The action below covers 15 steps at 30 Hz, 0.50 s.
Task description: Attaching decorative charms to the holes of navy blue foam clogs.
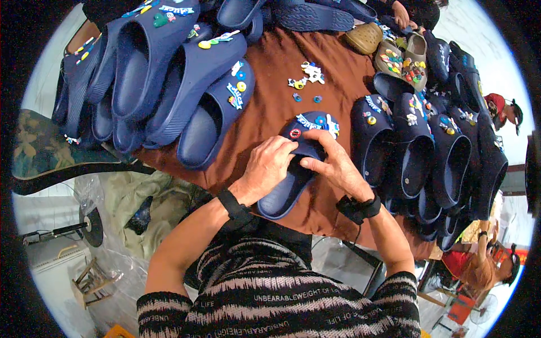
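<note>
A navy blue clog [282, 194] lies on the brown cloth in front of me, its toe pointing away. Colourful shoe charms sit on its upper, among them a blue flower and a round red-and-black charm [295, 133]. My left hand [266, 164] is closed at the left edge of the upper, its fingertips partly inside the opening. From the right, my right hand [336, 164] grips the upper, index finger on top near the charms and thumb at the opening's rim. Just beyond the toe lie loose charms: a white cluster [313, 72], yellow-and-black pieces [297, 84] and two small blue ones [318, 99].
Navy clogs with charms [149, 73] are piled on the left, and several more [417, 152] stand in rows on the right. Olive clogs [416, 61] sit at the far right. Brown cloth [270, 84] covers the table. Other people's hands [400, 14] show at the far edge.
</note>
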Tool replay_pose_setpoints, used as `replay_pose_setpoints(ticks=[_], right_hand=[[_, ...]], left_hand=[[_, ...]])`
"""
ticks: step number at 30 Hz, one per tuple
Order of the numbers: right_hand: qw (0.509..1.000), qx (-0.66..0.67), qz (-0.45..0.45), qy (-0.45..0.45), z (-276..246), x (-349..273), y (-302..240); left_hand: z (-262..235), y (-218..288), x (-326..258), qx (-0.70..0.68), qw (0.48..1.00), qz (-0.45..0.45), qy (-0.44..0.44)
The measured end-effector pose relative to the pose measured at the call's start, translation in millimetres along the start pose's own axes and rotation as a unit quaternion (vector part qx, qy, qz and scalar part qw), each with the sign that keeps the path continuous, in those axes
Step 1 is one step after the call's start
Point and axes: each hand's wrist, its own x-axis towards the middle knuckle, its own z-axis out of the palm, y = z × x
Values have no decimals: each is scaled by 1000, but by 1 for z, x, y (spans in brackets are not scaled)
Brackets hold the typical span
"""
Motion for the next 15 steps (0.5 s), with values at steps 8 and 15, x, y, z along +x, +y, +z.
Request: replay_pose_setpoints(ticks=[8,15], right_hand=[[980,-188,45,38,-64,95,71],[970,-218,52,-89,-66,137,117]], left_hand=[[-8,19,-9,-131,987,-89,28],[0,10,-19,-172,980,-99,23]])
